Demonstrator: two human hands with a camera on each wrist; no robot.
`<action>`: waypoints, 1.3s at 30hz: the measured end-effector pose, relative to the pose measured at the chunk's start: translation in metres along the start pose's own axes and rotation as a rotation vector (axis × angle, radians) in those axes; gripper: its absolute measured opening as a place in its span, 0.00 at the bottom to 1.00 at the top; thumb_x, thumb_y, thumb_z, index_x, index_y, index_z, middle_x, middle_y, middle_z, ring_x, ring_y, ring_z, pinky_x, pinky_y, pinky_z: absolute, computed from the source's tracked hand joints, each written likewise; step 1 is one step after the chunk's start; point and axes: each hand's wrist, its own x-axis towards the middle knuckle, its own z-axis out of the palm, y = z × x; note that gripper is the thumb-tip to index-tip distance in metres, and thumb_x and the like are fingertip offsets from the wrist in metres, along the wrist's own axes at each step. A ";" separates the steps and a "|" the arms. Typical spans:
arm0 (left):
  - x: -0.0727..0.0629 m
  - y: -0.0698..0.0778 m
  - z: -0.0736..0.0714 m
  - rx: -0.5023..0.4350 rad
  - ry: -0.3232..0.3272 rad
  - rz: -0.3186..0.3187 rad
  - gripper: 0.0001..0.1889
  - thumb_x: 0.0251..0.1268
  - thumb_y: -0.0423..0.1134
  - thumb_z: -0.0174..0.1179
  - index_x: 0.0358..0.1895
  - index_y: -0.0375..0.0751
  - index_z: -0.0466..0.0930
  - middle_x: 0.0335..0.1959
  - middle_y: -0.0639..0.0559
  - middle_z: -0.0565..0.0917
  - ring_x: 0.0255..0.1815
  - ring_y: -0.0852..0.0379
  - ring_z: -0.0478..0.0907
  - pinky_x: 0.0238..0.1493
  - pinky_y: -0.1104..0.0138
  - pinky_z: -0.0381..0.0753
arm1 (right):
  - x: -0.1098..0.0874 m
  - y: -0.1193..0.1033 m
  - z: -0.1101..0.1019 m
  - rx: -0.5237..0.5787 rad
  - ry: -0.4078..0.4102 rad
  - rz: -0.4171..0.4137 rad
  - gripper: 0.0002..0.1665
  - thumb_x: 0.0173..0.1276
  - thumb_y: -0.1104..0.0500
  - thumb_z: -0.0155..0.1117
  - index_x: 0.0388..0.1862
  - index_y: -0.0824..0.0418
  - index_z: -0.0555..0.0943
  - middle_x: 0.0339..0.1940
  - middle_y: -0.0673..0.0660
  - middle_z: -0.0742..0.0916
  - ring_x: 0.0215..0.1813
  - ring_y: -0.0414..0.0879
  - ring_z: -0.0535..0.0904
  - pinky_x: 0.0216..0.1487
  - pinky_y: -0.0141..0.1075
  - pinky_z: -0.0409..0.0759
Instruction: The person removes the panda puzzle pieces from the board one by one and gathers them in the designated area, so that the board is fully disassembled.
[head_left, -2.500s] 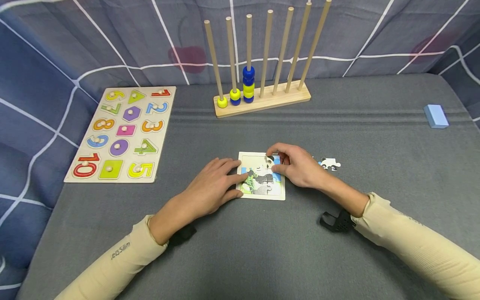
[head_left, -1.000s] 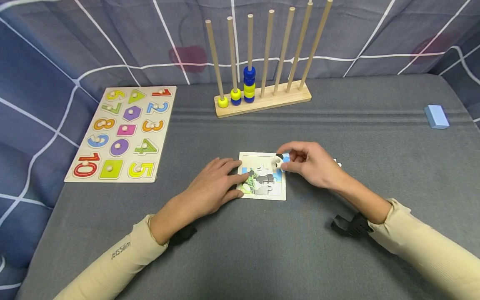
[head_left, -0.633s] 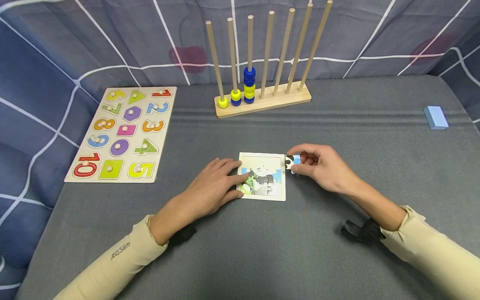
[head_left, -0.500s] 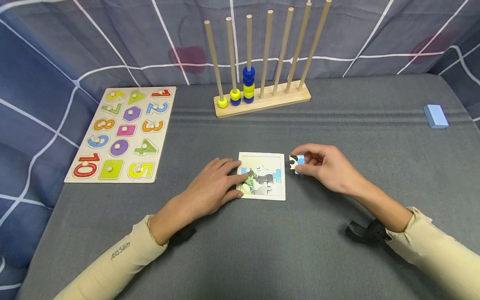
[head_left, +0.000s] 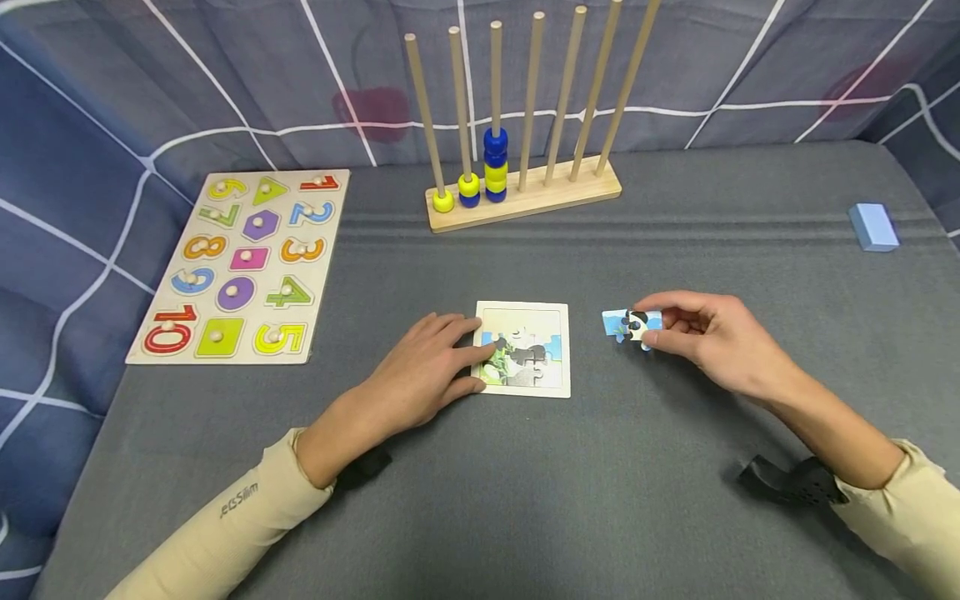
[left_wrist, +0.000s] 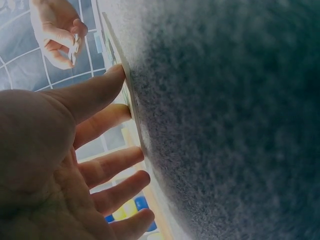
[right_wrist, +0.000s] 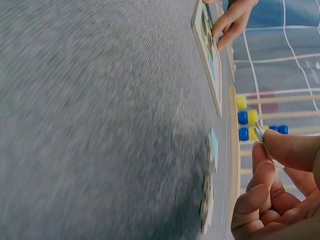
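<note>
My left hand (head_left: 416, 367) lies with fingers spread along the left side of a small square jigsaw puzzle tray (head_left: 567, 350), its fingertips on the rim and the picture. Several fitted pieces show black, white, green and blue areas, while the upper part of the tray is bare. To the right, my right hand (head_left: 712, 337) pinches a black, white and blue puzzle piece (head_left: 639, 325) between thumb and forefinger. In the head view it overlaps a loose light-blue puzzle piece (head_left: 613, 322). The right wrist view shows the held piece raised above loose pieces (right_wrist: 208, 197) on the grey cloth.
A wooden number-and-shape peg board (head_left: 317, 292) lies at the left. Behind the tray stands a bead rack (head_left: 562, 193) with tall rods and blue and yellow beads. A light-blue block (head_left: 873, 227) sits at the far right, and a patterned curtain (head_left: 720, 58) hangs behind.
My right hand has carried the pinched puzzle piece from over the tray rightward to above the loose pieces. My left hand has stayed on the tray's left side.
</note>
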 end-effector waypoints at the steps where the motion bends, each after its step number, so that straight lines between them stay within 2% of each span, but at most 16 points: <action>1: 0.000 0.000 0.000 0.000 0.000 -0.001 0.24 0.69 0.49 0.62 0.64 0.44 0.78 0.68 0.40 0.71 0.69 0.41 0.65 0.71 0.44 0.57 | -0.001 0.002 -0.002 0.003 0.008 0.002 0.16 0.63 0.65 0.72 0.50 0.61 0.85 0.32 0.54 0.81 0.30 0.40 0.75 0.28 0.28 0.72; 9: 0.000 0.000 -0.001 -0.007 -0.007 0.003 0.24 0.69 0.48 0.62 0.65 0.43 0.78 0.68 0.39 0.70 0.70 0.41 0.64 0.71 0.44 0.57 | -0.008 0.014 -0.015 0.027 0.046 0.073 0.16 0.64 0.66 0.71 0.51 0.62 0.84 0.30 0.53 0.80 0.24 0.39 0.70 0.22 0.33 0.67; 20: 0.000 0.001 -0.002 0.004 0.004 0.005 0.23 0.69 0.48 0.63 0.64 0.43 0.79 0.67 0.39 0.71 0.69 0.41 0.65 0.71 0.46 0.58 | -0.013 0.028 -0.028 0.024 0.079 0.129 0.18 0.65 0.66 0.70 0.54 0.64 0.82 0.30 0.53 0.79 0.23 0.40 0.69 0.21 0.36 0.66; 26: 0.000 0.002 -0.002 0.011 0.003 0.000 0.23 0.69 0.48 0.63 0.64 0.44 0.79 0.67 0.40 0.71 0.69 0.41 0.65 0.71 0.47 0.58 | -0.013 0.039 -0.036 0.065 0.082 0.174 0.15 0.64 0.66 0.71 0.48 0.63 0.79 0.27 0.49 0.81 0.25 0.38 0.72 0.23 0.33 0.69; 30: 0.000 0.002 -0.001 0.019 0.005 0.000 0.23 0.68 0.48 0.63 0.63 0.44 0.79 0.67 0.40 0.72 0.68 0.42 0.66 0.71 0.49 0.59 | -0.013 0.046 -0.041 0.089 0.053 0.170 0.13 0.64 0.65 0.71 0.46 0.60 0.80 0.25 0.48 0.83 0.25 0.36 0.73 0.23 0.32 0.68; 34: 0.000 0.002 -0.001 0.016 0.012 0.006 0.23 0.68 0.48 0.63 0.63 0.44 0.80 0.67 0.40 0.72 0.68 0.42 0.66 0.71 0.49 0.59 | -0.013 0.051 -0.044 0.054 0.040 0.152 0.13 0.64 0.64 0.71 0.46 0.60 0.81 0.25 0.48 0.84 0.25 0.35 0.73 0.23 0.32 0.67; 39: 0.000 0.002 -0.001 0.010 0.013 0.008 0.23 0.68 0.48 0.63 0.63 0.44 0.80 0.67 0.40 0.72 0.68 0.42 0.66 0.71 0.50 0.59 | -0.012 0.053 -0.047 -0.045 0.053 0.149 0.15 0.62 0.66 0.72 0.46 0.67 0.80 0.23 0.48 0.82 0.24 0.36 0.73 0.24 0.31 0.68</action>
